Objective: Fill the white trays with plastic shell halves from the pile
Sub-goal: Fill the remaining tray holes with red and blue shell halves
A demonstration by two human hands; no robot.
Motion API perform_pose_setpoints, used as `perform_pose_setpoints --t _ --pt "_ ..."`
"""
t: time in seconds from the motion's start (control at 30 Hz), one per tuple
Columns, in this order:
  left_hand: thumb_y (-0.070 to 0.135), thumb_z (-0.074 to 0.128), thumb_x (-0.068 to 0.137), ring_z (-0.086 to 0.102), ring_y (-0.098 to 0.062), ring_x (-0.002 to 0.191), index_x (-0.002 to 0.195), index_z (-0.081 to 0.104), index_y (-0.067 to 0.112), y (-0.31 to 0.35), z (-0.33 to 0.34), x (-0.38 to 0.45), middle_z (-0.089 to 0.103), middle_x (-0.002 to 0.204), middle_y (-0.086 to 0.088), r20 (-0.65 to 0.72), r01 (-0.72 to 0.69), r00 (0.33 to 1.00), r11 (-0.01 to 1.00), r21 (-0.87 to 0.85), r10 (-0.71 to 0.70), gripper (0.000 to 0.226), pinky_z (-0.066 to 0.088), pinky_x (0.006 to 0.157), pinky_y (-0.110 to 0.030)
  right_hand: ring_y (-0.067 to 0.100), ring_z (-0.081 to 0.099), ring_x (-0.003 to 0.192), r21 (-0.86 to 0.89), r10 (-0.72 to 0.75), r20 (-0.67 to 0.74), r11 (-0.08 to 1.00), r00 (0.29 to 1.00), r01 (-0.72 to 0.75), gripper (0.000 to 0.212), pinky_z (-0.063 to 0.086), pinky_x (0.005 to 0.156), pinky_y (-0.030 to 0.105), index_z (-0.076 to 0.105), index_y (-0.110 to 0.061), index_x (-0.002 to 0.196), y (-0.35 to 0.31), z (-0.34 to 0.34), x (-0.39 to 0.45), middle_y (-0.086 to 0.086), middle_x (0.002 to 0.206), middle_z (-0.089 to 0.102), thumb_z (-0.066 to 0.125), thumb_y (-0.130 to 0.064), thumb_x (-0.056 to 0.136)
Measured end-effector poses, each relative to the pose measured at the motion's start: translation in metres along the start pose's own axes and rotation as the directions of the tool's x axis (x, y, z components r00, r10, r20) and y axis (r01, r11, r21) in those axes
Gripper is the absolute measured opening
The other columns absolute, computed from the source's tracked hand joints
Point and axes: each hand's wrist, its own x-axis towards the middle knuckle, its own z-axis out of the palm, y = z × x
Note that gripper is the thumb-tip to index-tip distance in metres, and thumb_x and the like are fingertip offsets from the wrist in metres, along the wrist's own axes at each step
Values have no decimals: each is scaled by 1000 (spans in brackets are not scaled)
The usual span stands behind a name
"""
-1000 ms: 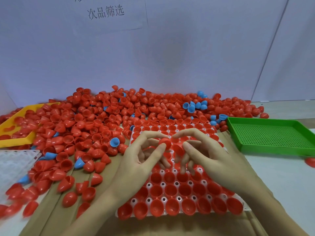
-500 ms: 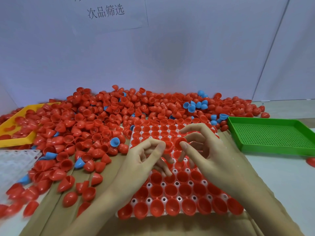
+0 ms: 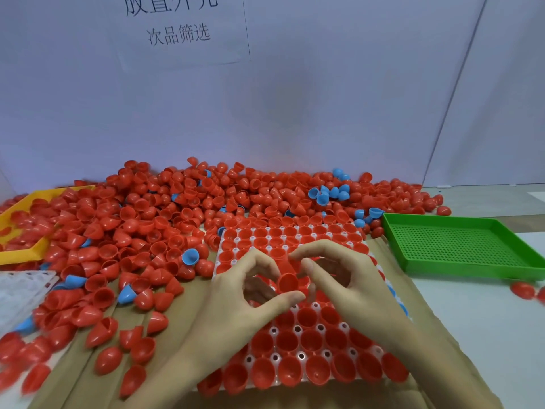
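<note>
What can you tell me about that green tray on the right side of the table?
The green tray is a shallow rectangular tray that looks like moulded plastic, bright green, with low raised walls and a floor pierced by a fine grid of small holes. It lies flat on the table to the right of the white tray, and nothing shows inside it. A few red and blue shell halves from the pile crowd its far left corner. Neither hand touches it.

Two bare forearms enter from about six o'clock, each ending in a bare hand: the left hand [image 3: 236, 302] and the right hand [image 3: 351, 287]. No sleeve, glove, ring or watch shows on either one. The fingers are slender, with short, unpainted nails.
</note>
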Motion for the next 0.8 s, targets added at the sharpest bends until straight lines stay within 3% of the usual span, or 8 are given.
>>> perform_pose_setpoints --t 0.13,0.3,0.43,0.53,0.63,0.67,0.8 --pt "48 92 74 76 -15 78 96 62 33 3 -3 -1 73 89 7 -30 -40 999 996 76 43 40 54 72 -15 14 76 101 -9 32 21 999 999 -32 19 61 81 24 78 -19 112 3 0 1 -6 107 77 79 -16 93" --pt "48 92 74 77 -12 84 102 65 33 4 -3 -2 75 96 11 16 -87 996 993 85 86 42 57 76 -15 15 75 106 -76 3 19 997 1000 -2 23 61 90 28 78 -20 112 8 0 1 -8 112 76 80 -11 91" --pt "38 85 86 77 -9 91 107 70 35 3 -6 -2 77 102 15 12 -120 993 989 81 120 27 57 83 -16 18 73 114 -16 58 83 998 995 -56 31 61 94 35 73 -15 122 10 -2 3 -3 116 76 77 -7 93" --pt "29 83 90 75 -7 100 111 74 33 1 -6 -1 77 106 17 39 -138 990 989 53 136 23 57 90 -19 20 75 104 -20 64 79 998 995 -63 26 62 90 39 75 -11 116 8 -3 2 0 109 76 77 -1 92" --pt "35 79 94 73 -5 109 117 75 37 -1 -11 1 77 112 17 100 -132 986 991 14 130 24 54 96 -17 8 77 89 -117 53 39 992 998 -48 25 59 79 20 77 -22 108 3 -10 2 -10 98 77 75 -1 93" --pt "38 76 95 72 -5 111 117 75 38 -2 -14 3 76 114 18 105 -133 986 991 28 130 22 53 96 -17 7 77 86 -167 54 40 985 998 -47 24 59 77 20 78 -24 108 1 -16 4 -11 97 78 75 -5 94" --pt "36 70 98 69 -3 106 106 75 37 -20 -39 16 73 106 22 -61 -153 982 944 292 178 9 53 92 -18 17 77 78 -264 84 -27 960 996 -88 26 61 75 36 80 -26 103 -1 -51 3 -4 90 79 75 -3 93"
